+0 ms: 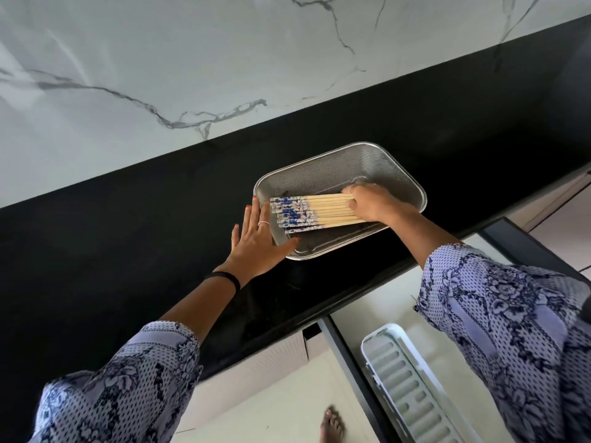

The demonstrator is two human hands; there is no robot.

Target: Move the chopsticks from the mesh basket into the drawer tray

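Black countertop (128,238) carries my rectangular steel mesh basket (377,161). Pale wooden chopsticks (319,211), blue-patterned ends toward 9 o'clock, lie bundled inside, clamped by my right hand (372,204); left hand (259,241) flat, fingers apart.

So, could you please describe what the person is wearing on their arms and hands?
Both arms wear loose lilac sleeves printed with dark navy flowers and dots. The left hand has a thin silver ring, red-painted nails and a black band at the wrist. The right hand also has a thin ring.
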